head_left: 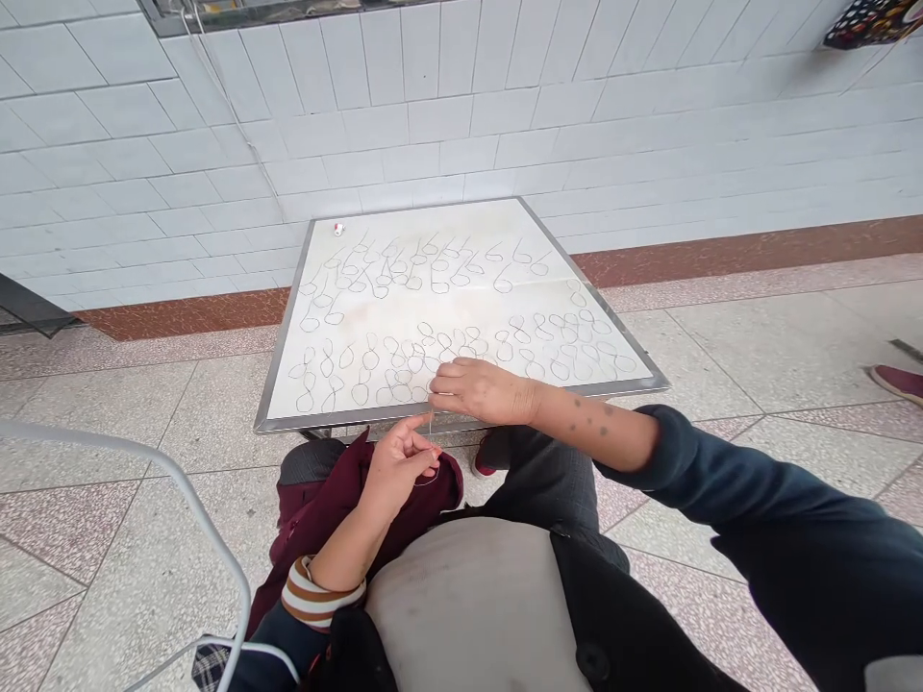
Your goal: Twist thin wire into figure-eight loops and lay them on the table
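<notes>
In front of my lap, my left hand (399,463) pinches a thin wire (431,429) between thumb and fingertips. A curved part of this wire hangs below the left fingers. From there it runs up to my right hand (480,390), which is closed at its other end over the table's front edge. The exact grip of the right fingertips is partly hidden. On the white tabletop (439,309), figure-eight wire loops (370,359) lie in rows near the front. Farther back lie single wire loops with straight tails (503,285).
A small white and red object (338,229) sits at the table's back left corner. The metal rim (288,423) borders the tabletop. Behind it stands a white tiled wall (447,125). A pale metal chair frame (194,509) is at left; another person's shoe (898,381) shows at far right.
</notes>
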The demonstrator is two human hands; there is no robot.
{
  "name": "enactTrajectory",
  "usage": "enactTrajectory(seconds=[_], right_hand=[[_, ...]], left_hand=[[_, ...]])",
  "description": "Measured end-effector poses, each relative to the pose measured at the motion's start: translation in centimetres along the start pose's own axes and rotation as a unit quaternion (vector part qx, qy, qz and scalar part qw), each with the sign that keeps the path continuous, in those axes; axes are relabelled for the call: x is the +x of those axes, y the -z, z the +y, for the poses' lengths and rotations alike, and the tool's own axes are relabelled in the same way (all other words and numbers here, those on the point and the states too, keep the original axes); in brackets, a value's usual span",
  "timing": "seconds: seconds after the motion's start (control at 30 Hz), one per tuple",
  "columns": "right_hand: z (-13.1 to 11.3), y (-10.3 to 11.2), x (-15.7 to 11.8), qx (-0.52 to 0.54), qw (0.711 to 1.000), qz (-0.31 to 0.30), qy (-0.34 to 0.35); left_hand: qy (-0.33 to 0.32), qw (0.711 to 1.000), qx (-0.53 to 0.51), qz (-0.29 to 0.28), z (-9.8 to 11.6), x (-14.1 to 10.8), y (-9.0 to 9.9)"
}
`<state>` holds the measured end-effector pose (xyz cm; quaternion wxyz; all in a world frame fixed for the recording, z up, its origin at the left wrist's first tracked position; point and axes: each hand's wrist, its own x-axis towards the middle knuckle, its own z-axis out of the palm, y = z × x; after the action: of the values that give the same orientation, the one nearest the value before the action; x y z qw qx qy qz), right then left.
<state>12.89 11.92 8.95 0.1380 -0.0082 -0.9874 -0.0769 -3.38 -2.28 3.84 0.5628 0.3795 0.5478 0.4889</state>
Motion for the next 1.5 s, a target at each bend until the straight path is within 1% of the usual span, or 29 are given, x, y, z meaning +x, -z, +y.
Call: enactTrajectory(seconds=[0.07, 0.13, 0.23, 0.33, 0.4, 0.43, 0.47, 0.57, 0.67, 0.73, 0.8, 0.83, 0.9, 0.97, 1.0, 1.03, 1.07, 1.1, 1.13, 1.17, 1.23, 1.33, 1.5], right_hand=[[-0.2, -0.4, -0.5, -0.015, 1.0, -0.007, -0.012], [-0.7, -1.1, -1.0, -0.011, 0.999, -0.004, -0.043], [-1.9, -2.5, -1.7, 0.034, 0.991, 0.025, -0.128], [-3.6, -4.2, -2.0, 0.092, 0.962, 0.078, -0.243], [-4.6, -5.1, -1.8, 0.142, 0.932, 0.112, -0.313], [-5.0, -5.4, -1.7, 0.175, 0.913, 0.126, -0.347], [-5.4, -5.6, -1.5, 0.214, 0.889, 0.139, -0.379], [-6.3, -5.9, -1.0, 0.328, 0.806, 0.174, -0.46], [-6.8, -6.2, -0.7, 0.445, 0.718, 0.194, -0.499], [-6.9, -6.3, -0.6, 0.546, 0.637, 0.193, -0.509], [-7.0, -6.3, -0.5, 0.636, 0.545, 0.195, -0.51], [-7.0, -6.2, -0.5, 0.669, 0.503, 0.199, -0.51], [-7.1, -5.9, -0.3, 0.72, 0.426, 0.207, -0.507], [-7.3, -5.6, -0.1, 0.762, 0.361, 0.203, -0.498], [-7.5, -5.5, 0.0, 0.779, 0.334, 0.202, -0.491], [-7.8, -5.5, 0.1, 0.792, 0.313, 0.203, -0.484], [-8.1, -5.5, 0.3, 0.8, 0.298, 0.207, -0.478], [-8.3, -5.6, 0.4, 0.805, 0.289, 0.213, -0.472], [-8.6, -5.8, 0.6, 0.807, 0.286, 0.22, -0.468], [-8.8, -6.0, 0.7, 0.806, 0.289, 0.229, -0.464], [-9.1, -6.4, 1.0, 0.796, 0.307, 0.247, -0.46], [-9.2, -6.8, 1.2, 0.775, 0.343, 0.27, -0.458], [-9.2, -7.3, 1.3, 0.746, 0.385, 0.291, -0.458]], left_hand=[[-0.008, 1.0, 0.012, 0.004, -0.2, 0.1, 0.2], [-0.018, 1.0, 0.023, 0.011, -0.5, 0.3, 0.3], [-0.031, 0.998, 0.044, 0.025, -0.8, 0.5, 0.3], [-0.034, 0.998, 0.044, 0.041, -1.0, 0.7, 0.2], [-0.038, 0.998, 0.018, 0.056, -1.2, 0.8, 0.2], [-0.042, 0.997, 0.002, 0.066, -1.3, 0.9, 0.1], [-0.048, 0.996, -0.015, 0.075, -1.3, 1.0, 0.1], [-0.065, 0.991, -0.069, 0.098, -1.4, 1.1, 0.2], [-0.079, 0.983, -0.112, 0.121, -1.5, 1.2, 0.4], [-0.084, 0.979, -0.128, 0.134, -1.6, 1.3, 0.4], [-0.086, 0.977, -0.134, 0.141, -1.6, 1.3, 0.5], [-0.084, 0.977, -0.133, 0.143, -1.6, 1.3, 0.5], [-0.083, 0.977, -0.128, 0.148, -1.6, 1.2, 0.4], [-0.086, 0.976, -0.125, 0.155, -1.5, 1.2, 0.4], [-0.091, 0.975, -0.125, 0.16, -1.5, 1.1, 0.3], [-0.096, 0.974, -0.126, 0.164, -1.5, 1.1, 0.2], [-0.1, 0.973, -0.127, 0.168, -1.4, 1.1, 0.2], [-0.103, 0.972, -0.128, 0.169, -1.4, 1.0, 0.1], [-0.103, 0.971, -0.131, 0.169, -1.4, 1.0, 0.1], [-0.101, 0.971, -0.134, 0.168, -1.3, 1.0, 0.0], [-0.091, 0.973, -0.14, 0.162, -1.2, 0.9, 0.0], [-0.077, 0.975, -0.141, 0.155, -1.0, 0.8, -0.1], [-0.055, 0.976, -0.129, 0.166, -0.7, 0.7, -0.2]])
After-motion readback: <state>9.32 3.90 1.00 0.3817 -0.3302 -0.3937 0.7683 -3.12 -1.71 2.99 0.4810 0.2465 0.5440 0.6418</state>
